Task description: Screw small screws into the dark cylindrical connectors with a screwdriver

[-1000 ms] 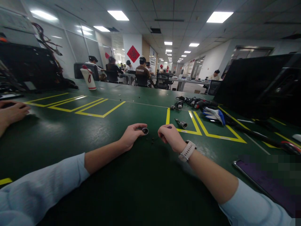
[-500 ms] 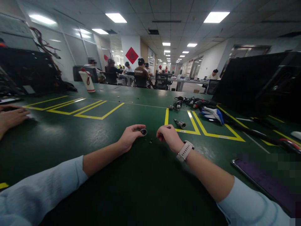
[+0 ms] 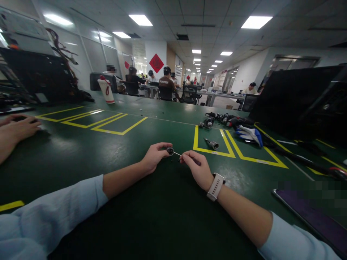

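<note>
Between the thumb and fingers of my left hand (image 3: 155, 157) is a small round metal cup-shaped part (image 3: 170, 151), its dark open face turned toward my right hand. A thin screwdriver (image 3: 177, 154) is gripped in my right hand (image 3: 197, 167); its bright shaft points left and its tip reaches the part's open face. Most of the handle is hidden in my palm. A few tiny dark pieces, too small to name, lie on the green table (image 3: 151, 216) just below the tip.
Inside a yellow taped frame lies a metal piece with a pointed end (image 3: 211, 144). Behind it are dark tool parts (image 3: 208, 122) and a white-and-blue glove (image 3: 249, 135). A purple-faced flat object (image 3: 306, 216) rests at right. A paper cup (image 3: 106, 91) stands far left, near another person's hand (image 3: 20, 131).
My right hand has turned, and the screwdriver shaft now shows, reaching the part in my left hand. The whole view has shifted slightly, while my left hand keeps its hold.
</note>
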Demonstrator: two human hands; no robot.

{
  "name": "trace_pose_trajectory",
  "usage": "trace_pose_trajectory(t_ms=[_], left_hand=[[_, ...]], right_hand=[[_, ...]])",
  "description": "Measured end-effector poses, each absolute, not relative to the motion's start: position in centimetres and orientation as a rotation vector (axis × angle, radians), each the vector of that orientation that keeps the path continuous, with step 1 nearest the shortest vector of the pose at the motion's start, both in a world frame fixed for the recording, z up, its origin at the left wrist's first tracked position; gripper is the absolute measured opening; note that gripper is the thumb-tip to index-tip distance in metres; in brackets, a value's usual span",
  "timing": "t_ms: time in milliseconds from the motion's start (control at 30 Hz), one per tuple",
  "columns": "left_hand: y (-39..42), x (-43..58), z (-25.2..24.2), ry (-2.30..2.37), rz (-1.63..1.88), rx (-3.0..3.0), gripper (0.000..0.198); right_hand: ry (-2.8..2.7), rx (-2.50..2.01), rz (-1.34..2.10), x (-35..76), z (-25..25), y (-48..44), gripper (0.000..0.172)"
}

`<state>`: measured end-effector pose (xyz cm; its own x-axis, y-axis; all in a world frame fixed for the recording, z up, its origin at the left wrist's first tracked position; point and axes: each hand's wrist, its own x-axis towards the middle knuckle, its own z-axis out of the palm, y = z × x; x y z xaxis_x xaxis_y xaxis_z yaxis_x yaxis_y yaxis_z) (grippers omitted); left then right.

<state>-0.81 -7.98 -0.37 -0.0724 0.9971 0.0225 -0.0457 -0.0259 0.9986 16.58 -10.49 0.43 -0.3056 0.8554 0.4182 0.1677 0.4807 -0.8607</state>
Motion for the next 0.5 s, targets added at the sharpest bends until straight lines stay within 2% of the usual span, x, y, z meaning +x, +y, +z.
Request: trace_pose_trajectory(t_ms=[300,500], left_hand=[[-7.94,-0.75,-0.77,1.214,1.349,1.189,0.032],[-8.00,-0.66,-0.87,1.211,1.364,1.215,0.029]], right_hand=[[-2.080,-0.822,0.432,15.64,-0.10,-11.15,0.017],[-2.159,-0.802,0.329,15.57,-0.13,-11.42,0.017]])
